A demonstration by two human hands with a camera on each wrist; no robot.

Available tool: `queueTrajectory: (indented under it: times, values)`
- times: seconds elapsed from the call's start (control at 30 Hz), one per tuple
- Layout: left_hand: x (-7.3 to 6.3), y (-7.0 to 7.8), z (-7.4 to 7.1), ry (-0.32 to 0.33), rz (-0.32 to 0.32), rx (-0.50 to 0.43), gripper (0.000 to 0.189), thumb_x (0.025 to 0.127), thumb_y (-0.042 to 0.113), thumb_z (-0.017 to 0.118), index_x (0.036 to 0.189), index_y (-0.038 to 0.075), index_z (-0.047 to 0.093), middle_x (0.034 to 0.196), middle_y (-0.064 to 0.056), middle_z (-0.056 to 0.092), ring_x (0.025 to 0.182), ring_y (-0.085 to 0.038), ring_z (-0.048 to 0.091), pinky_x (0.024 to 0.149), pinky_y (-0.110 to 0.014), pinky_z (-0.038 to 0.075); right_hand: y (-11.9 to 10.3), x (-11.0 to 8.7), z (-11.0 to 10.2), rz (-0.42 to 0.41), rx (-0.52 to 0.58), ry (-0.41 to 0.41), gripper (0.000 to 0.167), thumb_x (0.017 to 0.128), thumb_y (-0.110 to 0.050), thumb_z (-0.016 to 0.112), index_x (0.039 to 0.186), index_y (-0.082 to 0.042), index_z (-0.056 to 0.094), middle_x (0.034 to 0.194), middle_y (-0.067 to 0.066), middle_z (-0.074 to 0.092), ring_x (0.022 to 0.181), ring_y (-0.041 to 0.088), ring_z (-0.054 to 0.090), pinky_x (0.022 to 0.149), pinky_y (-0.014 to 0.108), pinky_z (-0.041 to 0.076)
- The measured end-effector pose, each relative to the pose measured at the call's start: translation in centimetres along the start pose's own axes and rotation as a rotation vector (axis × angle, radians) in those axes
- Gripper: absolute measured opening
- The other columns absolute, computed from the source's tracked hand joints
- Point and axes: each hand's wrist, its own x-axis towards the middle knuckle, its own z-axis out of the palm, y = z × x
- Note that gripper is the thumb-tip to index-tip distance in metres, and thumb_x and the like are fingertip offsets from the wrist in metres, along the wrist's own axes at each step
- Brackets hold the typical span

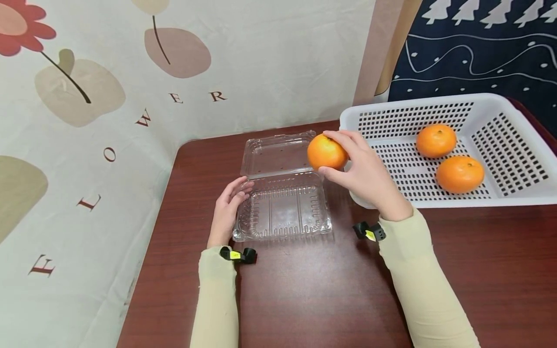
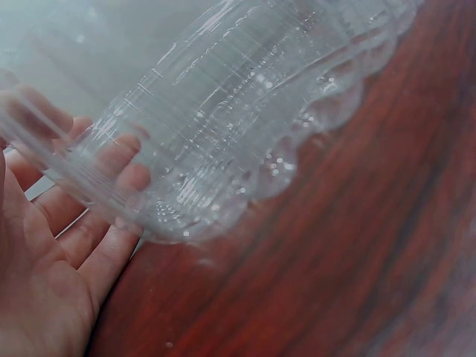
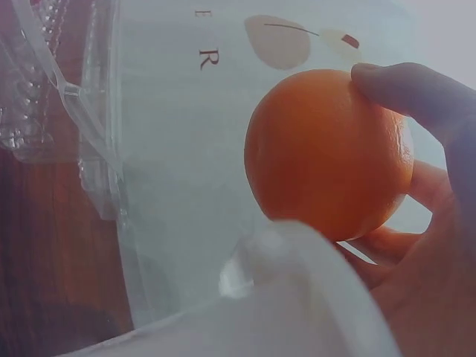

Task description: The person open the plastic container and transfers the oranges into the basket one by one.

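Note:
An orange [image 1: 327,152] is gripped between the thumb and fingers of my right hand [image 1: 363,169], raised beside the near-left corner of the white basket. The right wrist view shows the orange [image 3: 327,152] with the thumb on one side and fingers behind it. A clear plastic clamshell container [image 1: 285,210] lies on the table, its lid [image 1: 276,154] folded back towards the wall. My left hand [image 1: 228,205] holds the container's left side. Through the clear wall, the left wrist view shows fingertips [image 2: 132,177] bent against it.
A white perforated basket [image 1: 404,199] stands at the right, with two more oranges [image 1: 436,141] inside. The brown table [image 1: 296,295] meets a printed cloth [image 1: 270,63] at the back and left. A dark patterned cloth [image 1: 474,53] hangs behind the basket.

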Motion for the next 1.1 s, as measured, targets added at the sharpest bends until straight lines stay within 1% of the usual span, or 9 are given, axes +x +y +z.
queueTrajectory:
  times: [0.3, 0.53, 0.63, 0.73, 0.87, 0.97, 1.1]
  values:
    - [-0.1, 0.1, 0.0, -0.001, 0.003, 0.005, 0.037, 0.093, 0.003, 0.040, 0.130, 0.006, 0.043, 0.124, -0.018, 0.051, 0.115, -0.030, 0.046, 0.094, -0.046, 0.036, 0.5, 0.0, -0.6, 0.028, -0.012, 0.014, 0.062, 0.074, -0.045, 0.066, 0.130, -0.032, 0.043, 0.126, -0.002, 0.040, 0.107, 0.017, 0.043, 0.086, 0.039, 0.039]
    - [0.4, -1.7, -0.6, 0.003, 0.003, 0.023, 0.036, 0.094, 0.011, 0.043, 0.130, 0.015, 0.045, 0.123, -0.010, 0.053, 0.113, -0.023, 0.048, 0.094, -0.038, 0.039, 1.0, -0.1, -1.1, 0.061, -0.021, 0.011, 0.063, 0.075, -0.044, 0.066, 0.132, -0.030, 0.042, 0.128, 0.001, 0.040, 0.108, 0.019, 0.043, 0.088, 0.041, 0.039]
    - [0.4, -1.8, -0.6, 0.006, 0.003, 0.012, 0.036, 0.094, 0.012, 0.044, 0.129, 0.016, 0.046, 0.122, -0.008, 0.054, 0.113, -0.021, 0.049, 0.094, -0.037, 0.039, 1.3, -0.1, -1.4, 0.075, -0.041, 0.012, 0.065, 0.075, -0.045, 0.066, 0.133, -0.028, 0.041, 0.127, 0.002, 0.040, 0.108, 0.021, 0.043, 0.088, 0.043, 0.038]
    - [0.3, -1.4, -0.5, 0.005, 0.001, 0.004, 0.036, 0.094, 0.009, 0.043, 0.130, 0.014, 0.045, 0.123, -0.011, 0.053, 0.114, -0.023, 0.048, 0.095, -0.039, 0.038, 1.5, -0.1, -1.7, 0.096, -0.048, 0.013, 0.066, 0.075, -0.045, 0.066, 0.134, -0.027, 0.040, 0.126, 0.003, 0.040, 0.107, 0.022, 0.042, 0.088, 0.044, 0.037]
    - [0.0, -0.3, -0.1, 0.002, -0.004, 0.003, 0.037, 0.094, 0.005, 0.041, 0.130, 0.008, 0.044, 0.124, -0.016, 0.051, 0.115, -0.027, 0.047, 0.095, -0.044, 0.037, 1.7, -0.1, -2.0, 0.123, -0.048, 0.017, 0.067, 0.075, -0.045, 0.066, 0.134, -0.026, 0.040, 0.125, 0.005, 0.039, 0.106, 0.023, 0.042, 0.089, 0.044, 0.037]
    - [-0.1, 0.1, 0.0, 0.000, -0.003, 0.006, 0.037, 0.093, 0.004, 0.040, 0.130, 0.006, 0.043, 0.124, -0.018, 0.050, 0.115, -0.028, 0.046, 0.095, -0.045, 0.036, 1.9, -0.1, -2.3, 0.141, -0.047, 0.016, 0.067, 0.075, -0.045, 0.066, 0.134, -0.027, 0.040, 0.125, 0.006, 0.038, 0.106, 0.024, 0.042, 0.088, 0.044, 0.036]
    - [-0.1, 0.0, 0.0, 0.000, -0.001, 0.001, 0.037, 0.093, 0.003, 0.041, 0.130, 0.006, 0.043, 0.124, -0.019, 0.050, 0.115, -0.029, 0.046, 0.095, -0.046, 0.036, 2.1, -0.2, -2.7, 0.162, -0.050, 0.014, 0.066, 0.076, -0.045, 0.065, 0.134, -0.028, 0.039, 0.126, 0.007, 0.037, 0.105, 0.025, 0.041, 0.088, 0.046, 0.036]
